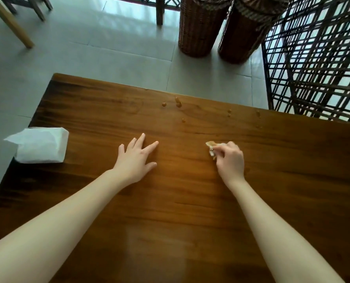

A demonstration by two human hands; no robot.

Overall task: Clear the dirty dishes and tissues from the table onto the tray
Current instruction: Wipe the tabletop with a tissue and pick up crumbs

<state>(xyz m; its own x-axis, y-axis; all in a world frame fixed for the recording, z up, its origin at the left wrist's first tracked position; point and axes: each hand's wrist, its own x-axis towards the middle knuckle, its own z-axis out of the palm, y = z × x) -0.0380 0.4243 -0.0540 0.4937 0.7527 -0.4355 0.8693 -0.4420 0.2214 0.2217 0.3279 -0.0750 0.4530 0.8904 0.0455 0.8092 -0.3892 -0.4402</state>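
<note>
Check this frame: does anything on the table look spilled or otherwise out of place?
Yes. Brown sauce drops dot the wooden table near its far edge, unwiped. The right hand pinches a stained crumpled tissue. The tissue pack overhangs the table's left edge.

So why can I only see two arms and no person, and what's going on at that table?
The camera sits on the person's head and looks down, so you see what they see: only their own arms. There is just this one picture.

The left hand lies flat and open on the wooden table, holding nothing. The right hand pinches a crumpled, stained tissue against the wood.

Farther away on the table are small brown drops of something spilled. On the left edge sits a white pack of tissues. Beyond the table you see the floor and two woven baskets. No tray or dishes show in this picture.
</note>
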